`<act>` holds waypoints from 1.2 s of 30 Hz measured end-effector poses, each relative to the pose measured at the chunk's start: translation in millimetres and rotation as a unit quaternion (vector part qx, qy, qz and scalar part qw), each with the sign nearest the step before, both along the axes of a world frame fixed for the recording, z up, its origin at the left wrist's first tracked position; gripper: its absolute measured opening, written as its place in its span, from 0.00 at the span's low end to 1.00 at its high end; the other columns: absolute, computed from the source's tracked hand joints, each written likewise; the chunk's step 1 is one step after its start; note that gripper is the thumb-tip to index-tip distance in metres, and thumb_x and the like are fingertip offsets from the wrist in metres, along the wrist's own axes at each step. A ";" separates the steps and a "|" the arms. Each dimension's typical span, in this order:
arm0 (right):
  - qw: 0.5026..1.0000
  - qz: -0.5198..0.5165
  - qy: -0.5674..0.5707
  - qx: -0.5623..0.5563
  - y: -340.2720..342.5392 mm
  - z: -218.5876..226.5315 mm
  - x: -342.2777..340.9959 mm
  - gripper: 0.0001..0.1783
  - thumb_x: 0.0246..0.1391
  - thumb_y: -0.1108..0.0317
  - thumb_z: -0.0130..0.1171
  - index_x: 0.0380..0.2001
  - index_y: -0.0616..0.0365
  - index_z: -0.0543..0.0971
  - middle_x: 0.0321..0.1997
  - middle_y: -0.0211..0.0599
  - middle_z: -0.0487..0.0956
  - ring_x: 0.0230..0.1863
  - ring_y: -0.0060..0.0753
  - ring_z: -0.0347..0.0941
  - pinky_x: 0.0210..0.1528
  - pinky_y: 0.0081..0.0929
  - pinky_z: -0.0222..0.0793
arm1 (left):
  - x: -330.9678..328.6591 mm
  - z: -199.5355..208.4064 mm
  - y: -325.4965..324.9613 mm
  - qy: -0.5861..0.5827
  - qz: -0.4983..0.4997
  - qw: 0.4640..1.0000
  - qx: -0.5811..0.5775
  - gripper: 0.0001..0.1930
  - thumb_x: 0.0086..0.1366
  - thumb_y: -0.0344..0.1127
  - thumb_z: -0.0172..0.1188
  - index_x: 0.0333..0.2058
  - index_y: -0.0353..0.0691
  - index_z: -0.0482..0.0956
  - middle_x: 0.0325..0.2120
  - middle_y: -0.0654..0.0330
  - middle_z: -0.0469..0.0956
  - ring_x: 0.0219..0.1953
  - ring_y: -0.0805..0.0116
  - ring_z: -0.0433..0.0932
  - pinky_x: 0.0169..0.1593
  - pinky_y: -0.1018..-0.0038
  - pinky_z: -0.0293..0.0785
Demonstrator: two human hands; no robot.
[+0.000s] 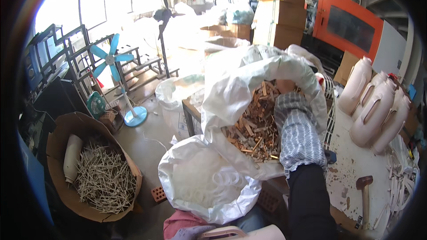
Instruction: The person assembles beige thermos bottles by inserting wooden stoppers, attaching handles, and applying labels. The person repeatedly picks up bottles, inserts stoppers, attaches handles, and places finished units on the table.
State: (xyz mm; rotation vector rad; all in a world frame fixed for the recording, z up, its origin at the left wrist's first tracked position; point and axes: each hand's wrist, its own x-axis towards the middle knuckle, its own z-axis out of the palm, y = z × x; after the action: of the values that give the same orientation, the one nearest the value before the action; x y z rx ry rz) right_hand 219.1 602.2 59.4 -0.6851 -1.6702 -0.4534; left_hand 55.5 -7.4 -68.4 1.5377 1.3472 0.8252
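Observation:
My right hand (286, 86) reaches deep into a large white woven sack (231, 82). Brown, orange and grey scrap pieces (258, 124) fill that sack, and the hand is at their far side. Its fingers are hidden, so I cannot see whether it grips anything. A grey-and-white patterned oversleeve covers the forearm above a black sleeve. At the lower edge, a pale pink plastic jug (262, 233) with a loop handle lies across my lap, partly cut off. Reddish and lilac cloth (182, 223) shows beside it. No part of my left hand can be made out.
A second white sack (167, 173) holds translucent plastic rings. Left of it stands a cardboard box (55, 168) with thin sticks and a bottle-shaped piece. Several pale jugs (373, 111) and a hammer (365, 195) rest on the right-hand table. A blue fan (111, 59) stands behind.

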 end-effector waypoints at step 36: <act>0.841 0.298 -0.383 -0.239 -570.1 -107.3 69.1 0.09 0.40 0.68 0.63 0.28 0.55 0.75 0.26 0.31 0.68 0.33 0.33 0.68 0.35 0.28 0.68 | -3.9 -2.6 -47.9 -0.186 -0.038 0.942 -0.279 0.25 0.58 0.38 0.69 0.53 0.36 0.76 0.40 0.64 0.79 0.40 0.78 0.74 0.45 0.79 0.71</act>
State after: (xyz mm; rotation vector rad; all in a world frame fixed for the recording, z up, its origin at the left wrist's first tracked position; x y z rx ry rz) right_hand 288.2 32.1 -47.8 -0.2808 -2.6859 0.2016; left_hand 51.6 -55.3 -71.0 0.9279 1.1064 0.5794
